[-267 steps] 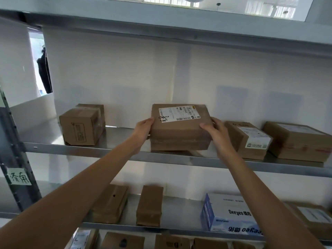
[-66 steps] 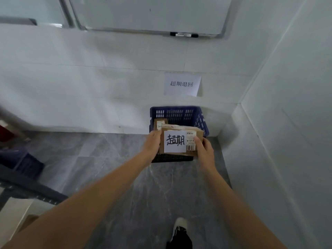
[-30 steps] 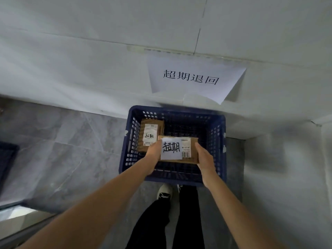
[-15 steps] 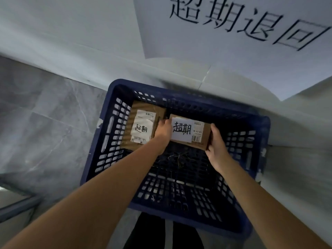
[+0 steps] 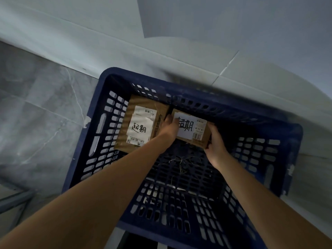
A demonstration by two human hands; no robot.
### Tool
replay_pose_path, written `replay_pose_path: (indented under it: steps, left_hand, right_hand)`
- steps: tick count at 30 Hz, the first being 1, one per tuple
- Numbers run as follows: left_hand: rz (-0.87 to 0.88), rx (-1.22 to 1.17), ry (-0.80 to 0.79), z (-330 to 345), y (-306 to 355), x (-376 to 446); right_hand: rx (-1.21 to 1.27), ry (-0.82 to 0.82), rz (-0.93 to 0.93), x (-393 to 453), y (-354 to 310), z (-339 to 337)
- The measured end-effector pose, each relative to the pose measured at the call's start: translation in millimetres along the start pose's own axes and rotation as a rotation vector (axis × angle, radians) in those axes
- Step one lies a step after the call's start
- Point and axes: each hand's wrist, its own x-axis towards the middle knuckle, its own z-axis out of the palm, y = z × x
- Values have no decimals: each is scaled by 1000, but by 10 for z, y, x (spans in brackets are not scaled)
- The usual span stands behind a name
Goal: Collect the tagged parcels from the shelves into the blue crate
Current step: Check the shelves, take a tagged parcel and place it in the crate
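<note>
A tagged cardboard parcel [image 5: 193,131] is gripped at its ends by the left hand [image 5: 168,129] and right hand [image 5: 214,141], low inside the blue crate [image 5: 291,141]. Its handwritten tag is partly hidden by the left thumb, and whether it touches the crate floor cannot be told. A second tagged parcel [image 5: 142,126] lies just beside it.

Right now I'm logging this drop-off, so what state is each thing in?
held parcel: inside the crate, gripped at both ends, tag up
left hand: grips the parcel's left end
right hand: grips its right end
other parcel: lying flat in the crate, tag up
blue crate: upright on the floor, by the wall
</note>
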Motion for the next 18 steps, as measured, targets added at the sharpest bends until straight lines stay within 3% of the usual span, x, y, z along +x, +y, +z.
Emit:
replay_pose_path:
  steps: [6, 11, 15, 18]
  left_hand:
    - [9, -133, -1, -98, 149, -74]
    - [70, -103, 58, -211, 255, -314]
    - [137, -12, 38, -392, 413, -722]
    - [187, 69, 27, -643, 589, -1092]
  right_hand:
    - [-54, -10, 30, 15, -127, 1]
    - [-181, 42, 80, -140, -165, -41]
    - [-463, 57, -27, -556, -305, -38]
    - [-750, -25, -200, -1077, -604, 60]
